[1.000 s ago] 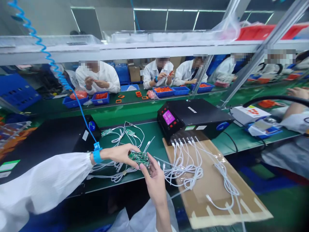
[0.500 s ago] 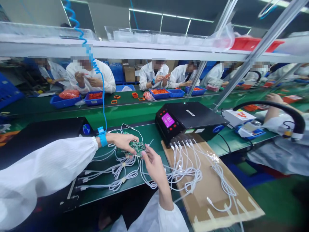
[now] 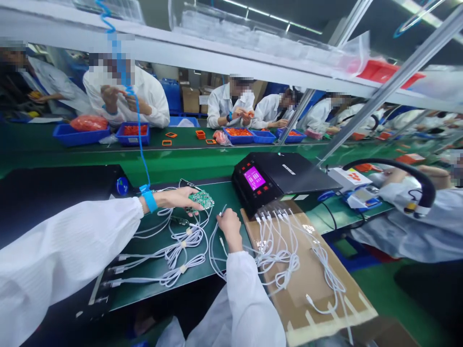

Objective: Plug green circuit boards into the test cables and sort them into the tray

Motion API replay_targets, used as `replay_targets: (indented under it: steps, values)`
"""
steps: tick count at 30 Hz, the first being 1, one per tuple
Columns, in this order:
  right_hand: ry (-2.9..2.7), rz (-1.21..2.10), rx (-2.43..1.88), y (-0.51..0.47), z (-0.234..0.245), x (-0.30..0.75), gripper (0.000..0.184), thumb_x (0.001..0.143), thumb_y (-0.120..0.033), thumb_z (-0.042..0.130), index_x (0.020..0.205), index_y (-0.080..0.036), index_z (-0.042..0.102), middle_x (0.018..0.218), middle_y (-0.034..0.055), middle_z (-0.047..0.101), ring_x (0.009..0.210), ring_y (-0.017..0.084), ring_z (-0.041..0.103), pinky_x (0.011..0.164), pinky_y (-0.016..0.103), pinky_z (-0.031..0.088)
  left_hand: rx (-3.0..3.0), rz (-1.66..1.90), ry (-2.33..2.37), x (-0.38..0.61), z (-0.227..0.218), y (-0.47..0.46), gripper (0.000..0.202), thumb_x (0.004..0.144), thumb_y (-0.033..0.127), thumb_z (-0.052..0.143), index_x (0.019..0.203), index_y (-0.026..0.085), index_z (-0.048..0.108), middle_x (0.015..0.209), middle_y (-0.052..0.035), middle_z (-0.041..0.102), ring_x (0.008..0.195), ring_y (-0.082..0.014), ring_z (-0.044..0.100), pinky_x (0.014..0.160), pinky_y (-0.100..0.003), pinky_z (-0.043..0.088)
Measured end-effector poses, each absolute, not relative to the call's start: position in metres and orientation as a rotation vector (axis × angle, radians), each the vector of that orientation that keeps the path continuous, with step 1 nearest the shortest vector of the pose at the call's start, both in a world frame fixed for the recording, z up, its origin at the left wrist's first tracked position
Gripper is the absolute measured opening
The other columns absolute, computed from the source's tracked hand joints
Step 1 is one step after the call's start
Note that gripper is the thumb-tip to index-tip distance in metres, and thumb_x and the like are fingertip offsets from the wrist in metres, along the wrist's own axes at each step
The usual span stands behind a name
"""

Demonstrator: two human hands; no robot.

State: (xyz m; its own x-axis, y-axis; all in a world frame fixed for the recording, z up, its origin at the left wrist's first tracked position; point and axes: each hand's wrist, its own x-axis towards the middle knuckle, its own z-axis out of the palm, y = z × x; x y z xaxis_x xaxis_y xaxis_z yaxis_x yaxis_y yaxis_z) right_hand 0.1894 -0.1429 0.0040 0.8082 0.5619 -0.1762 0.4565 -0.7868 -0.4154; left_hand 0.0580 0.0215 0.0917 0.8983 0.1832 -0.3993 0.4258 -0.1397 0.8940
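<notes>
My left hand (image 3: 177,200), with a blue strap at the wrist, is closed on a green circuit board (image 3: 202,200) above the bench. Just to the right, my right hand (image 3: 230,224) pinches a white cable (image 3: 222,210) near its end, apart from the board. Another green board (image 3: 179,220) lies under my left hand, and a dark narrow board (image 3: 188,184) rests behind it. Bundled white cables (image 3: 183,246) spread over the green bench below both hands.
A black tester with a lit purple screen (image 3: 254,179) stands ahead on the right, cables plugged into its front. Cardboard (image 3: 307,279) lies before it. A black box (image 3: 61,193) is at left. A blue coiled cord (image 3: 139,130) hangs down. Co-workers sit across behind blue bins (image 3: 81,137).
My right hand has left the circuit board and now grips a white cable to its right. My left hand still holds the board, turned more face-up. The view has tilted slightly.
</notes>
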Motion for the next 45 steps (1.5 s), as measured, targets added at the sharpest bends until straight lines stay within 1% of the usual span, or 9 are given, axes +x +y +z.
replay_targets:
  steps: [5,9,14,17,21,24,31,39,45]
  values:
    - [-0.721,0.390,-2.487,-0.150,0.002,0.191,0.021,0.097,-0.023,0.055,0.112,-0.012,0.062,0.116,0.0227,0.074,0.110,0.031,0.073,0.090,0.039,0.054,1.666,-0.228,0.412,0.059,0.083,0.024,0.055,0.064,0.045,0.094,0.099,0.015,0.066,0.084,-0.0043,0.075,0.071,-0.0173,0.069,0.072,-0.033,0.056]
    - [-0.774,0.379,-2.124,-0.166,0.002,0.186,0.024,0.104,-0.038,0.046,0.115,-0.018,0.054,0.101,0.0100,0.076,0.096,0.019,0.075,0.086,0.029,0.055,1.678,-0.249,0.419,0.057,0.090,0.023,0.050,0.064,0.048,0.094,0.093,0.015,0.070,0.084,-0.0036,0.074,0.075,-0.0174,0.069,0.076,-0.034,0.056]
    - [-0.749,0.509,-1.470,-0.182,0.006,0.172,0.038,0.089,-0.053,0.069,0.106,-0.019,0.062,0.087,0.0035,0.072,0.075,0.018,0.073,0.076,0.030,0.055,1.739,-0.330,0.363,0.056,0.101,0.020,0.044,0.067,0.049,0.090,0.084,0.013,0.074,0.083,-0.0053,0.074,0.076,-0.0170,0.068,0.078,-0.033,0.056]
    - [-0.715,0.579,-1.425,-0.188,0.008,0.165,0.042,0.088,-0.055,0.071,0.105,-0.017,0.071,0.088,0.0057,0.075,0.074,0.018,0.071,0.078,0.032,0.055,1.723,-0.317,0.365,0.057,0.099,0.021,0.050,0.067,0.046,0.092,0.099,0.012,0.074,0.093,-0.0087,0.077,0.077,-0.0181,0.071,0.078,-0.034,0.058]
    - [-0.687,0.579,-1.427,-0.194,0.008,0.161,0.048,0.087,-0.056,0.072,0.111,-0.015,0.077,0.085,0.0065,0.075,0.074,0.018,0.067,0.077,0.034,0.056,1.700,-0.201,0.449,0.058,0.096,0.023,0.080,0.061,0.040,0.096,0.128,0.014,0.060,0.094,-0.0090,0.077,0.077,-0.0209,0.073,0.069,-0.033,0.057]
    - [-0.683,0.587,-1.435,-0.198,0.010,0.161,0.048,0.086,-0.056,0.073,0.111,-0.015,0.079,0.084,0.0065,0.074,0.072,0.017,0.063,0.072,0.032,0.055,1.719,-0.146,0.427,0.059,0.097,0.023,0.076,0.063,0.042,0.095,0.126,0.014,0.062,0.088,-0.0058,0.075,0.075,-0.0189,0.071,0.064,-0.030,0.054]
    - [-0.705,0.621,-1.434,-0.200,0.014,0.159,0.045,0.085,-0.055,0.072,0.107,-0.016,0.081,0.086,0.0057,0.072,0.069,0.015,0.057,0.069,0.030,0.052,1.744,-0.148,0.348,0.060,0.098,0.022,0.049,0.064,0.044,0.093,0.093,0.013,0.070,0.080,-0.0032,0.071,0.070,-0.0157,0.064,0.061,-0.028,0.048]
    - [-0.665,0.666,-1.398,-0.201,0.012,0.159,0.045,0.086,-0.055,0.074,0.108,-0.017,0.080,0.080,0.0032,0.069,0.066,0.013,0.053,0.063,0.027,0.045,1.780,-0.191,0.303,0.058,0.100,0.022,0.048,0.069,0.044,0.091,0.098,0.012,0.070,0.082,-0.0037,0.070,0.070,-0.0153,0.062,0.062,-0.028,0.047]
    - [-0.671,0.717,-1.339,-0.201,0.009,0.161,0.042,0.086,-0.053,0.075,0.107,-0.017,0.080,0.079,0.0021,0.066,0.065,0.012,0.049,0.062,0.027,0.042,1.778,-0.224,0.345,0.057,0.104,0.021,0.075,0.068,0.042,0.091,0.131,0.013,0.064,0.087,-0.0038,0.071,0.070,-0.0146,0.061,0.066,-0.029,0.048]
